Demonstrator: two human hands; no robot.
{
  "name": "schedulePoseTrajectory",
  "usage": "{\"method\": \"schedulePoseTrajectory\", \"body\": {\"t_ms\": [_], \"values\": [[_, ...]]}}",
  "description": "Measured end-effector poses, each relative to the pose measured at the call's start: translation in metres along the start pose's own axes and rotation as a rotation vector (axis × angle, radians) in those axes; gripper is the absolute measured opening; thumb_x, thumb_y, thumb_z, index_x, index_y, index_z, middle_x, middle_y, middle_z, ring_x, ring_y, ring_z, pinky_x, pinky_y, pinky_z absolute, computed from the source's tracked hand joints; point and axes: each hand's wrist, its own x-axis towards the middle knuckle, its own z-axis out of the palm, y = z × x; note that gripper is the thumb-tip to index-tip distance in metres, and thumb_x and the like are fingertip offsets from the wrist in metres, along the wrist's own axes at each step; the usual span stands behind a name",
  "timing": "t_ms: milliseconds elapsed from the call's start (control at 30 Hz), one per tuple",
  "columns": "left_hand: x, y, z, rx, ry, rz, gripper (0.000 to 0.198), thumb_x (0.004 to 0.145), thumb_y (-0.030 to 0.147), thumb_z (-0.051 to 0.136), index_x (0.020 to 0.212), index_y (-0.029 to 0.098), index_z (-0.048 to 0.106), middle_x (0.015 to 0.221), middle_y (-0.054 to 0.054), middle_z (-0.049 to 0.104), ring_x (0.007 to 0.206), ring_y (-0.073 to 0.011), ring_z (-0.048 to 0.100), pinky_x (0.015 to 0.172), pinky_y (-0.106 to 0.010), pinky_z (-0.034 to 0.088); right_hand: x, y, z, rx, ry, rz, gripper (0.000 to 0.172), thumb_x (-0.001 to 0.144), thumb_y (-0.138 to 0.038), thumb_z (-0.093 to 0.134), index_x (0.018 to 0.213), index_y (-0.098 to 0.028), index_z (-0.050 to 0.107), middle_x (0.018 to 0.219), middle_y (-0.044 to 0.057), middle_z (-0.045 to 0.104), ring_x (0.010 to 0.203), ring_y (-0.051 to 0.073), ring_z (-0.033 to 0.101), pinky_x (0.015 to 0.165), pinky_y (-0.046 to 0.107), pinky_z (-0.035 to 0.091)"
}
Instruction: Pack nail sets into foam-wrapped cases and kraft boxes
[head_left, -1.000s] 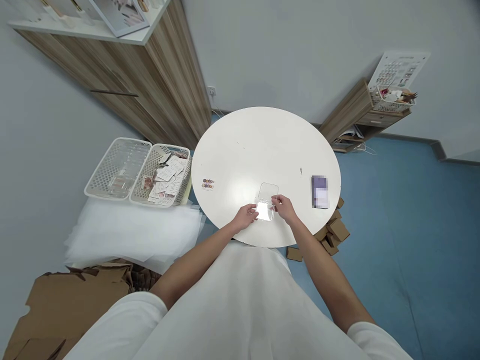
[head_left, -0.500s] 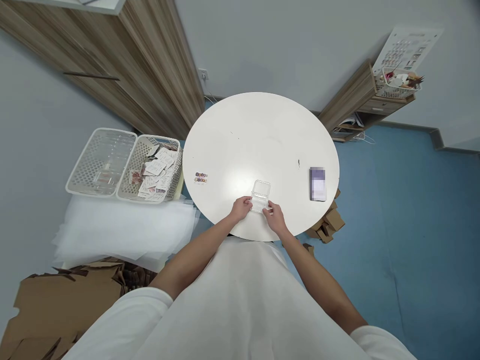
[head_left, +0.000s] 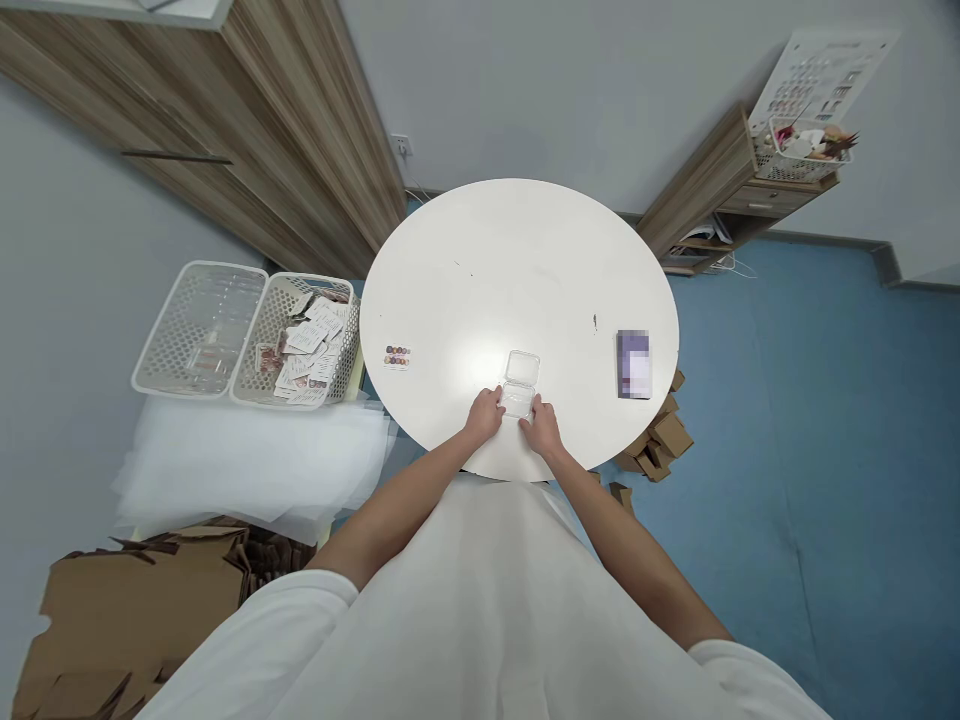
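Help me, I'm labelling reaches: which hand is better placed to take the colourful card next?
Likely the left hand: it is nearer the card, which lies to its left; the right hand is beyond the clear box.

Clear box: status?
Left hand and right hand gripping clear box at its sides. Lid open, away from wearer. Dotted card off left, apart.

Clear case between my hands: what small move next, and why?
Perhaps reach your left hand toward the colorful set: the clear case is open, your right hand could steady it, and the set lies to its left on the white table.
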Motion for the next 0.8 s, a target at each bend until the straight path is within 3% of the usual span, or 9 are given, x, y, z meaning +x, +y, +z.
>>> {"method": "schedulePoseTrajectory", "body": {"t_ms": [133, 367, 800], "values": [[-0.002, -0.005, 0.001, -0.073, 0.037, 0.013, 0.043, 0.076, 0.007, 0.045, 0.117, 0.019, 0.047, 0.089, -0.005, 0.051, 0.076, -0.0159, 0.05, 0.075, -0.031, 0.042, 0.0, 0.002, -0.002, -0.028, 0.014, -0.028, 0.056, 0.068, -0.018, 0.047, 0.123, -0.02, 0.037, 0.096, 0.007, 0.049, 0.09, 0.021, 0.048, 0.074, 0.031, 0.041], [-0.004, -0.014, 0.0, -0.104, -0.004, 0.094, 0.053, 0.069, 0.006, 0.052, 0.119, 0.021, 0.047, 0.088, -0.003, 0.049, 0.076, -0.015, 0.05, 0.075, -0.031, 0.044, 0.005, 0.007, -0.006, 0.039, 0.045, -0.054, 0.054, 0.068, -0.021, 0.048, 0.122, -0.021, 0.042, 0.092, 0.003, 0.053, 0.081, 0.018, 0.051, 0.073, 0.032, 0.043], [-0.006, -0.015, 0.004, -0.07, 0.017, 0.087, 0.052, 0.073, 0.009, 0.049, 0.123, 0.023, 0.043, 0.092, -0.004, 0.048, 0.077, -0.0159, 0.049, 0.074, -0.031, 0.045, 0.007, 0.008, -0.008, 0.033, 0.011, -0.061, 0.055, 0.069, -0.024, 0.049, 0.123, -0.02, 0.04, 0.089, 0.003, 0.054, 0.078, 0.019, 0.053, 0.07, 0.032, 0.044]]}}
